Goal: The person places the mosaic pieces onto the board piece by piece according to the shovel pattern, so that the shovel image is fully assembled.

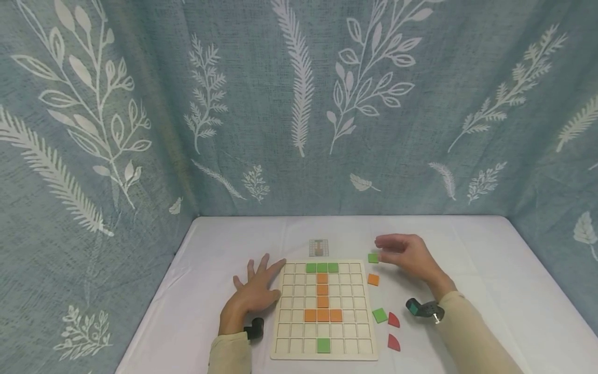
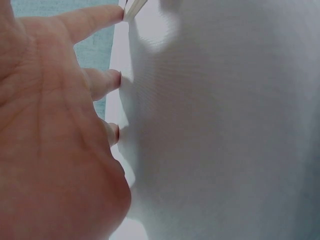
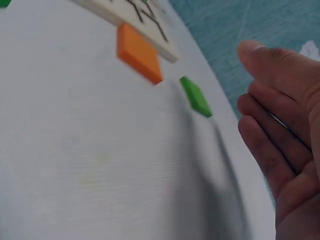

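Observation:
A wooden grid board (image 1: pixel 296 332) lies on the table with green and orange square tiles in its cells. My left hand (image 1: pixel 254 295) has its fingers spread, index finger and thumb at the board's left edge; the left wrist view shows its palm (image 2: pixel 60 135). Beyond the board's right edge, my right hand (image 1: pixel 408 254) is raised above the table beside a loose green tile (image 1: pixel 372 258). In the right wrist view nothing lies between its thumb and loosely bent fingers, and the green tile (image 3: pixel 196 97) is apart from them.
A small pattern card (image 1: pixel 318 248) lies behind the board. Along the right side are an orange tile (image 1: pixel 373 279), another green tile (image 1: pixel 380 315) and two red quarter-circle pieces (image 1: pixel 394 320). A patterned blue-grey curtain (image 1: pixel 261 104) surrounds the white table (image 1: pixel 472 249).

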Available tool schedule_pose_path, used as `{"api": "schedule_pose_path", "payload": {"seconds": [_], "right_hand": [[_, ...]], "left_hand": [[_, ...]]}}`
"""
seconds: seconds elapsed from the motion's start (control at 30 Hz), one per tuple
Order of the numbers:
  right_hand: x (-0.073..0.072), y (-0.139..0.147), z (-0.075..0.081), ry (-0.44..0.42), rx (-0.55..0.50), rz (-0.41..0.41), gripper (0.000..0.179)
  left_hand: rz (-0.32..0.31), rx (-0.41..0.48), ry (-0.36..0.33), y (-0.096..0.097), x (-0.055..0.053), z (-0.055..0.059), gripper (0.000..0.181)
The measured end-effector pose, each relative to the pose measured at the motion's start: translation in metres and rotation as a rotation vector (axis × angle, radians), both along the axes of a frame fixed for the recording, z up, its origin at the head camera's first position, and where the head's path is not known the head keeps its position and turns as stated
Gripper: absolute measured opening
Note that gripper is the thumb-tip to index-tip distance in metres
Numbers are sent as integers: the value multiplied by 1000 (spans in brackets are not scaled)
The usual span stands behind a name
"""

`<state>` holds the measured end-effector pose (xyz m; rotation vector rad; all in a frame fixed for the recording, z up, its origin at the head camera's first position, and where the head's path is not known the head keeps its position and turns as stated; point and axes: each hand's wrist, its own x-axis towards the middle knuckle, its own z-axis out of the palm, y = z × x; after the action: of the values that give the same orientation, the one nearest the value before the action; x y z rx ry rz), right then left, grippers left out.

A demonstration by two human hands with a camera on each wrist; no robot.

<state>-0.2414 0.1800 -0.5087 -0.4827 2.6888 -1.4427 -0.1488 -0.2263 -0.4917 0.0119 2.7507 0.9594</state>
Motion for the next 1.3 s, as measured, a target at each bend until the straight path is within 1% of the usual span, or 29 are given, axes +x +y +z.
{"api": "schedule_pose_path", "payload": {"seconds": [0.1,0.33,0.5,0.7,0.8,1.1,1.3], "right_hand": [[-2,-1,-6,-8,32,-12,46],[0,-3,-14,1,47,-5,41],[2,-6,-17,39,82,-22,38],[3,-9,-18,98,122,-5,38],[3,-9,-19,113,134,-1,36],[0,-7,-17,107,137,-29,34],[4,-3,-15,69,108,-64,35]], "left_hand": [[0,-1,-1,0,0,1,87],[-5,-4,0,0,0,1,87],[-4,-11,-1,0,-1,0,87],[-2,-14,-7,0,-1,0,88],[-2,-12,-9,0,-1,0,88],[2,-6,-4,1,-1,1,87],[4,-9,-13,1,0,1,88]]}}
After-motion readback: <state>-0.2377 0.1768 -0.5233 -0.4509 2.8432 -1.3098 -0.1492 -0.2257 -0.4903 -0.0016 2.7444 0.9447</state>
